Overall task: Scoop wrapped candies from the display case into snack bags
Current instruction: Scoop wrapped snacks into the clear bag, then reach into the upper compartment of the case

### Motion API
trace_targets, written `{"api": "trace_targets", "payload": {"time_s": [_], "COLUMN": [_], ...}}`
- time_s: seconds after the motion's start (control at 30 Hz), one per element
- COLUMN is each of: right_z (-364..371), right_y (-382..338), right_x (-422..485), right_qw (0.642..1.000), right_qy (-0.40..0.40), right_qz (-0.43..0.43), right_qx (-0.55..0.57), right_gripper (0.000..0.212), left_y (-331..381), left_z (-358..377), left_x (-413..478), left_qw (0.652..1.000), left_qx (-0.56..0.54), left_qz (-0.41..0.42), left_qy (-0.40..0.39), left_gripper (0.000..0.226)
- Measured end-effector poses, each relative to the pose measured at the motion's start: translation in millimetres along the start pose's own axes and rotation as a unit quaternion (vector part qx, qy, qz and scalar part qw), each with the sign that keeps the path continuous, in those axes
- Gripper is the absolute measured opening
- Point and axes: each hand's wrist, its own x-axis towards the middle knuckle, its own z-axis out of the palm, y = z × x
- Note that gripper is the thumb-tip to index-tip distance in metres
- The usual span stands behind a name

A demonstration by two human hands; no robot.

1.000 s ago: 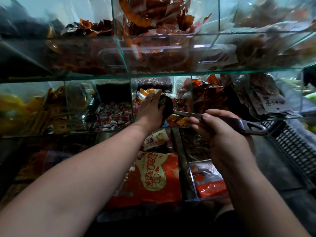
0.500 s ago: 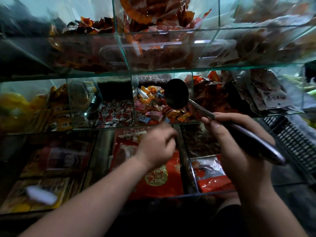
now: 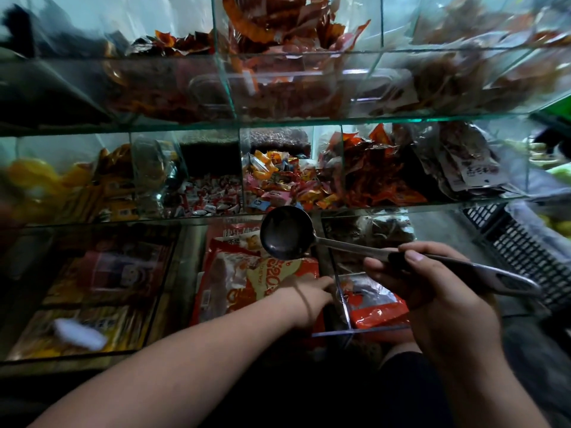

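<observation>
Evidently our right hand [image 3: 432, 291] gripped the ladle [image 3: 287, 233], bowl empty; the wrapped candies [image 3: 278, 183] lay just beyond the ladle. Our left hand [image 3: 309, 296] reached below the ladle, grip unclear. We judged: dig deep, lift level.
</observation>
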Motion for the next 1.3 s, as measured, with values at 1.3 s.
{"api": "trace_targets", "payload": {"time_s": [1.3], "right_z": [52.9], "right_y": [92.5], "right_x": [60.4], "right_qw": [0.79], "right_qy": [-0.174], "right_qz": [0.029], "right_qx": [-0.587], "right_gripper": [0.02], "left_y": [-74.9], "left_z": [-4.0], "left_x": [-129.5], "left_qw": [0.814], "left_qx": [-0.387], "left_qz": [-0.127], "left_qy": [0.413], "left_gripper": [0.016]}}
